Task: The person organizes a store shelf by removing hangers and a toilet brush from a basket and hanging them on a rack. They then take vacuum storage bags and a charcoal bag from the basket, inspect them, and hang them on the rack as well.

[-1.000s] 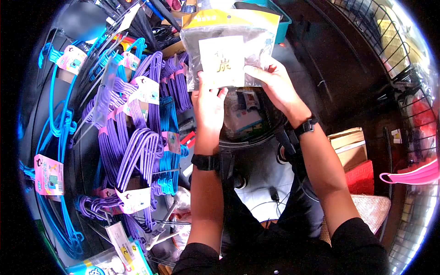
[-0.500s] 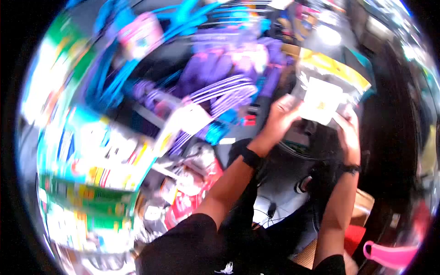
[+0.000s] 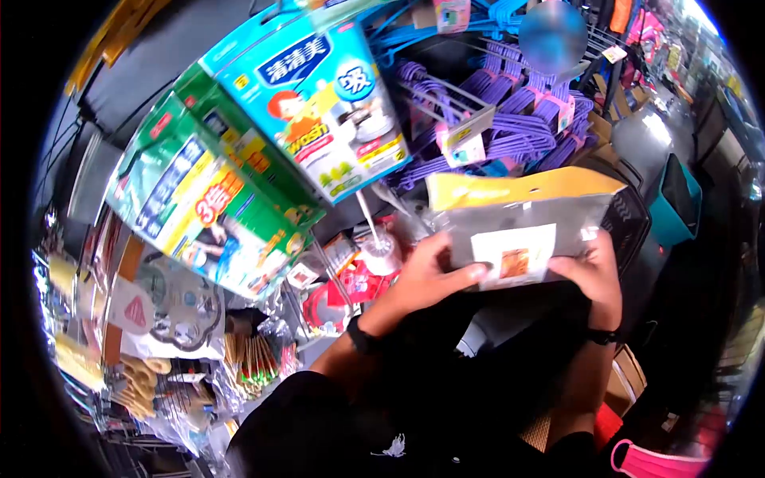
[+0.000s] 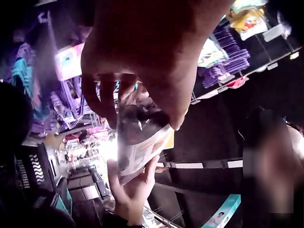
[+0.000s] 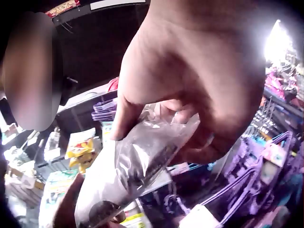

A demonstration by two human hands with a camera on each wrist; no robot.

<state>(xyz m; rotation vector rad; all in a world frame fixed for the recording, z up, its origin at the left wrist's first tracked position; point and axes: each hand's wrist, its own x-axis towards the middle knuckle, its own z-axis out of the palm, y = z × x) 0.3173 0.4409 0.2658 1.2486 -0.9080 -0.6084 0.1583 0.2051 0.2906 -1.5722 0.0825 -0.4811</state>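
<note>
A clear plastic bag [image 3: 526, 219] with a yellow top band and a white label is held up in front of the body in the head view. My left hand [image 3: 430, 275] grips its left side, thumb on the front by the label. At the right side my right hand [image 3: 594, 275] pinches it, thumb also on the front. In the left wrist view the crinkled bag [image 4: 142, 147] lies between both hands. The right wrist view has the bag [image 5: 137, 161] between the right thumb and curled fingers; what is inside looks dark.
Blue and green packets [image 3: 319, 103] hang at the upper left, beside purple hangers [image 3: 518, 131] on a rack. Wooden utensils [image 3: 139, 382] are at the lower left. A teal bin [image 3: 677, 207] stands at the right, and a pink strap [image 3: 661, 462] is at the lower right.
The head view has swung left, bringing the hanging packets and utensils in. Both hands still hold the bag, now lower in view than a second ago and with its top tipped.
</note>
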